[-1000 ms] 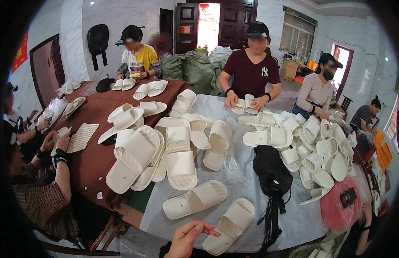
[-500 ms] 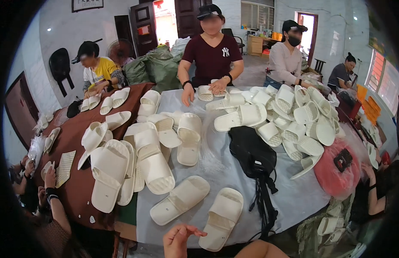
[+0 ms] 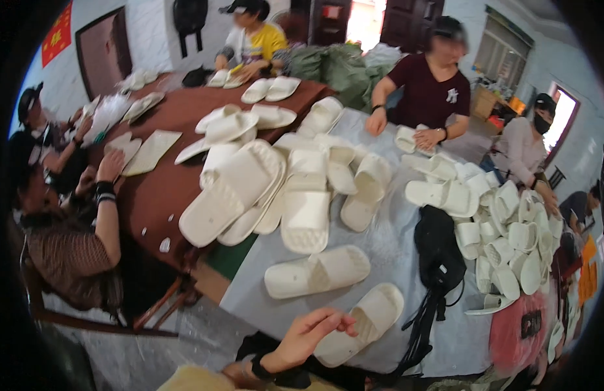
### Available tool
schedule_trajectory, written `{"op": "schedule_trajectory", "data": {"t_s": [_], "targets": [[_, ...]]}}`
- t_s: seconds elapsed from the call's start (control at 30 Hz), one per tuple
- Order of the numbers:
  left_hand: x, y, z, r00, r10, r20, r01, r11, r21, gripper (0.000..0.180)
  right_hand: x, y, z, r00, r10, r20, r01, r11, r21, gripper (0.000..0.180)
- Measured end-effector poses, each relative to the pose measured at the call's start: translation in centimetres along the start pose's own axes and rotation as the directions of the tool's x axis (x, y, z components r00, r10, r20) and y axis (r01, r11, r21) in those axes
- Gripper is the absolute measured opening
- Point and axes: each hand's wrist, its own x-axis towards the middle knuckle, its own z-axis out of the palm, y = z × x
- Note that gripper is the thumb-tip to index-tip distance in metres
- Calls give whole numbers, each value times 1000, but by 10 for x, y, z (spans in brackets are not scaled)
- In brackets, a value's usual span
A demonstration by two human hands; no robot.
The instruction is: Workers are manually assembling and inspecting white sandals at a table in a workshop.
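Note:
My left hand (image 3: 307,337) comes in from the lower edge with a dark band on its wrist. Its loosely bent fingertips rest against the near end of a cream slide slipper (image 3: 367,319), which lies at the front of the grey-covered table (image 3: 393,257); the fingers do not close around it. A second cream slipper (image 3: 315,272) lies just beyond, sideways. Behind them is a heap of larger cream slippers (image 3: 276,189). My right hand is out of the picture.
A black bag (image 3: 439,251) with straps lies right of the slippers, and a pile of small slippers (image 3: 510,241) fills the right side. A brown table (image 3: 165,176) adjoins on the left. Several people sit or stand around both tables handling slippers.
The view has swung and come closer to the table front. My left hand has risen from below the near slipper until its fingers touch that slipper's end.

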Motion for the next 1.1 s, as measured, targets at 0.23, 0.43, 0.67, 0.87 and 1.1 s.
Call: {"op": "schedule_trajectory", "data": {"t_s": [0.23, 0.43, 0.67, 0.87, 1.1], "targets": [[-1, -1, -6, 988, 148, 40, -153, 968, 199, 25, 5, 25, 50, 1000, -8, 27, -5, 892, 453, 36], [7, -37, -2, 983, 181, 25, -180, 936, 304, 20, 11, 67, 76, 982, -168, 88, 55, 697, 715, 36], [-1, -42, 3, 961, 258, 94, -275, 884, 378, 21, 11, 79, 72, 971, -202, 127, 69, 747, 661, 36], [5, -36, 6, 976, 176, 125, -212, 892, 400, 22, 10, 65, 42, 962, -137, 236, -22, 823, 568, 37], [13, -44, -1, 968, 164, 191, -225, 903, 367, 25, 17, 51, 13, 930, -39, 366, -151, 866, 477, 37]]}}
